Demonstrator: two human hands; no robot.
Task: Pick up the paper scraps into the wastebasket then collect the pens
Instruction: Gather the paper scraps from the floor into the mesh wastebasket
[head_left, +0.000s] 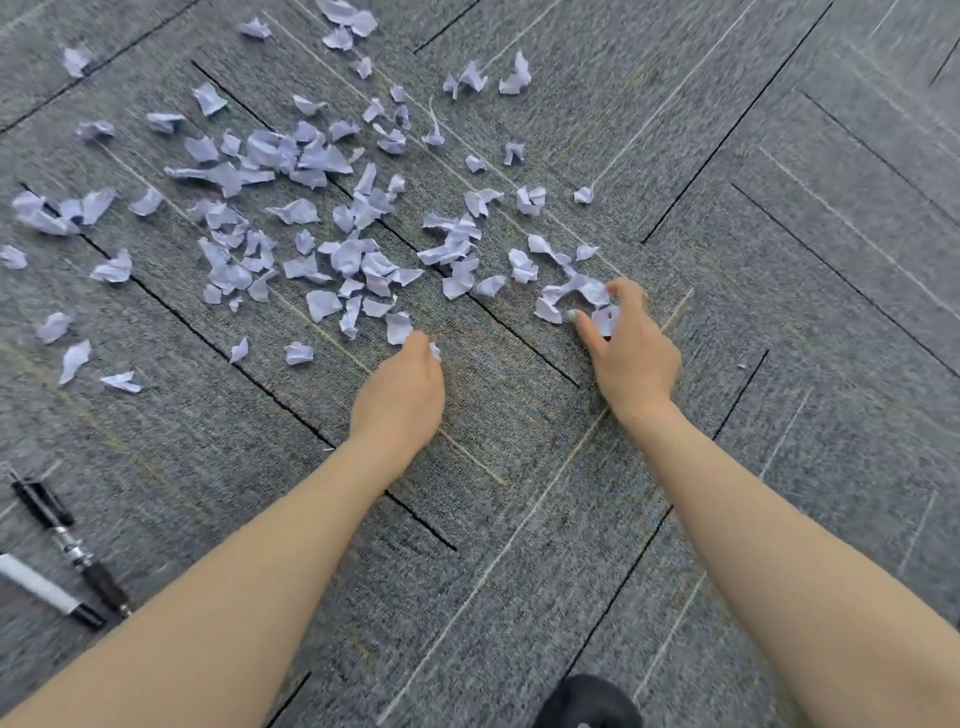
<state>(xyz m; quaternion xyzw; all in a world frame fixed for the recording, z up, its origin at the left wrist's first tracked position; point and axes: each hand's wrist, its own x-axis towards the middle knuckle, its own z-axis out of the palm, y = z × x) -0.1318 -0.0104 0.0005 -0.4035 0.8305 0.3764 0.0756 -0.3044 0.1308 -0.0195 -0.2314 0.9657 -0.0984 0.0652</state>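
Several pale lilac paper scraps (311, 218) lie scattered over the grey carpet, thickest in the upper left and middle. My left hand (402, 387) reaches to the near edge of the pile, its fingers curled around a small scrap (434, 351). At the pile's right end, my right hand (626, 345) has thumb and fingers curled around a scrap (602, 317). A black pen (67, 540) and a white pen with a black tip (47, 590) lie side by side at the lower left. No wastebasket is in view.
Grey carpet tiles (779, 260) with dark seams and thin pale lines cover the whole floor. A dark shoe tip (589, 701) shows at the bottom edge. The right half of the floor carries no scraps.
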